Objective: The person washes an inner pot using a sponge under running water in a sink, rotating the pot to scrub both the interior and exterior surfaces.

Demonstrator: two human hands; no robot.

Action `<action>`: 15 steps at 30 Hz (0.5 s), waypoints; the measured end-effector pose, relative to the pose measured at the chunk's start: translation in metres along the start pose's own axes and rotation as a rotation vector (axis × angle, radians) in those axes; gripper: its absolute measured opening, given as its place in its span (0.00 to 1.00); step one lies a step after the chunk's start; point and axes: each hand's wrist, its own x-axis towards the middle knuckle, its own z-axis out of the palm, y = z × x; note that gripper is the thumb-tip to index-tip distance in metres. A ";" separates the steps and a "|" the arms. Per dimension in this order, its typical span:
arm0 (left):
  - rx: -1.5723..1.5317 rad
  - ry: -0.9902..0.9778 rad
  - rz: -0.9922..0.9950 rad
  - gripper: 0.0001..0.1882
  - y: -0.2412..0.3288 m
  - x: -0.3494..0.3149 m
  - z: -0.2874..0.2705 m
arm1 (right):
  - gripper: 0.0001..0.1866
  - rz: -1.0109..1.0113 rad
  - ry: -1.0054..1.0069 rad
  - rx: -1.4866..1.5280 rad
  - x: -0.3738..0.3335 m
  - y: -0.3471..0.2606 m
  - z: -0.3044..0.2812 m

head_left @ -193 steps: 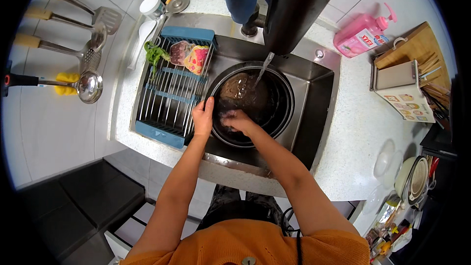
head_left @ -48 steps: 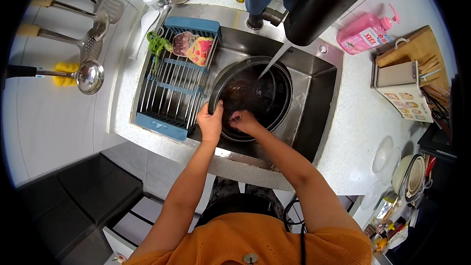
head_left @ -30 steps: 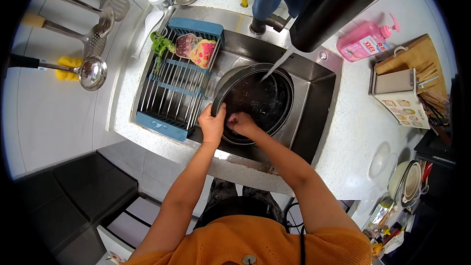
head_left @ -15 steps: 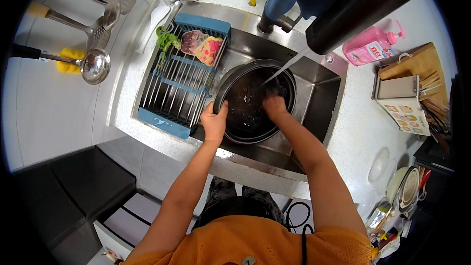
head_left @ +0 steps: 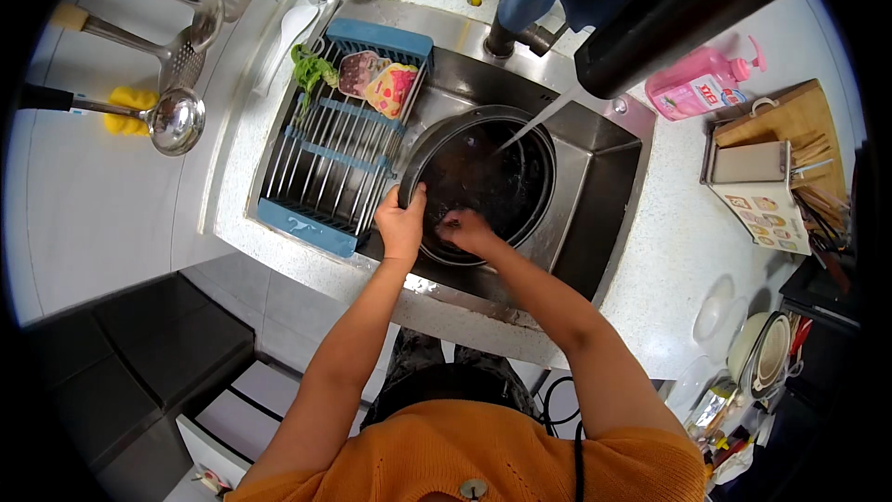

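Dark pot (head_left: 433,141): seated in the steel sink (head_left: 599,218), just right of the drying rack (head_left: 307,228), holding dark-looking water (head_left: 474,167)
Left hand (head_left: 400,221): pinching the pot's left rim between thumb and fingers, apparently to steady it
Right hand (head_left: 466,231): bunched inside the pot toward its near side, fingers curled; impossible to tell whether pinching anything
Stream (head_left: 541,119): slanting from the dark spout (head_left: 683,23) into the pot, beyond the right hand
Work at the sink: seemingly rinsing or rubbing inside the pot under running water, not yet finished
Grip and reach: likely calling for a firm left hold and freedom to sweep along the inside with the right
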 end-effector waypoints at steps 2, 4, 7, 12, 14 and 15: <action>-0.042 0.022 0.002 0.12 -0.006 0.001 -0.001 | 0.10 -0.186 0.107 -0.509 -0.008 0.012 -0.020; 0.016 -0.004 0.010 0.12 -0.001 0.000 0.001 | 0.09 -0.040 0.257 -0.898 -0.003 0.025 -0.040; -0.005 -0.022 0.011 0.12 -0.005 0.000 0.003 | 0.10 -0.142 0.128 -1.232 0.011 0.022 -0.072; 0.074 -0.046 0.004 0.13 -0.003 -0.003 0.003 | 0.08 -0.100 0.143 -1.075 -0.005 0.024 -0.045; 0.118 -0.043 0.052 0.13 -0.001 -0.004 0.003 | 0.08 -0.058 0.073 -0.804 -0.009 0.018 -0.033; 0.110 -0.035 0.034 0.13 0.000 -0.006 0.003 | 0.09 -0.071 0.042 -0.624 -0.009 0.016 -0.027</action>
